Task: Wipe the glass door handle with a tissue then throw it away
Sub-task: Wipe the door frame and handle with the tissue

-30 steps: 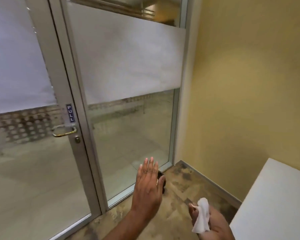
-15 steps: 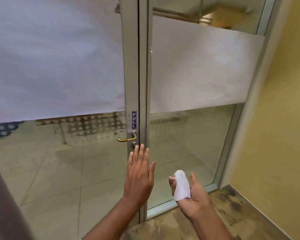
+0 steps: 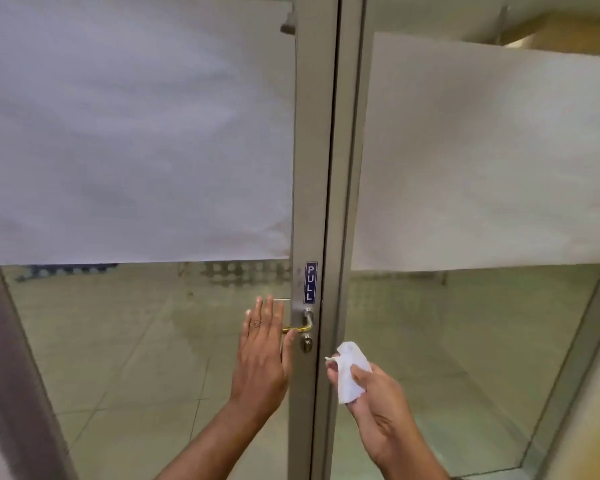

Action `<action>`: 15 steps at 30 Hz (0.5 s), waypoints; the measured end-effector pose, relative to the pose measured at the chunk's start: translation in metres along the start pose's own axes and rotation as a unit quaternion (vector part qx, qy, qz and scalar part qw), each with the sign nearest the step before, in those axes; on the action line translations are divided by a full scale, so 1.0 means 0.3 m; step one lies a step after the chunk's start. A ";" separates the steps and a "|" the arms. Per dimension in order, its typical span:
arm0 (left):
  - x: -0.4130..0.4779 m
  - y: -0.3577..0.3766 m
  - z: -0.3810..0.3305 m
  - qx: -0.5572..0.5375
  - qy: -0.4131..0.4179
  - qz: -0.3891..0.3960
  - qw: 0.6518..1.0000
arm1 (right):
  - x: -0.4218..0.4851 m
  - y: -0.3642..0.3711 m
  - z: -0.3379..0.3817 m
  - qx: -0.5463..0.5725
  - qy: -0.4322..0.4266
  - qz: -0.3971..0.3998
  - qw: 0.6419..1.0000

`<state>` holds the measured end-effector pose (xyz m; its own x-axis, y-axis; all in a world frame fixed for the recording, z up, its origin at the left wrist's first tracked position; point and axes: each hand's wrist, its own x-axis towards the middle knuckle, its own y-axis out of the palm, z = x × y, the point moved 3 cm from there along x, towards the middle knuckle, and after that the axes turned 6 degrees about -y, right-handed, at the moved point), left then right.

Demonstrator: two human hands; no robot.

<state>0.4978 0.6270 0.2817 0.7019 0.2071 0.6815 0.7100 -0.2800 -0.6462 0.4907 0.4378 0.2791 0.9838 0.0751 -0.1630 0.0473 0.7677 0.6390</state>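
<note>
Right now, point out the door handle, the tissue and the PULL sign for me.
door handle (image 3: 307, 323): head view, on the curved metal neck right of the left hand.
tissue (image 3: 350, 372): head view, middle of the white sheet in the right hand.
PULL sign (image 3: 310, 282): head view, centre of the blue label.

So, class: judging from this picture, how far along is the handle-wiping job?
Done: the tissue is in the right hand, and the person is at the glass door. In hand: the open left hand is raised in front of the handle; the tissue is not yet on it. Left: wiping, then binning; no bin shows.
</note>
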 end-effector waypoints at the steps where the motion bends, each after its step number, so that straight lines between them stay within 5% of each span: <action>1: 0.037 0.031 -0.006 0.005 -0.008 -0.007 1.000 | 0.056 -0.005 0.014 -0.023 0.003 0.002 1.000; 15: 0.449 0.298 0.090 0.079 -0.007 -0.050 0.996 | 0.549 0.042 0.095 -0.222 -0.105 -0.062 0.967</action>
<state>0.6574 0.6551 0.3066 0.6270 0.2400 0.7411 0.7758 -0.1058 -0.6221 0.6584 0.4417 0.2818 0.9910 -0.1297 -0.0319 0.1336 0.9638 0.2307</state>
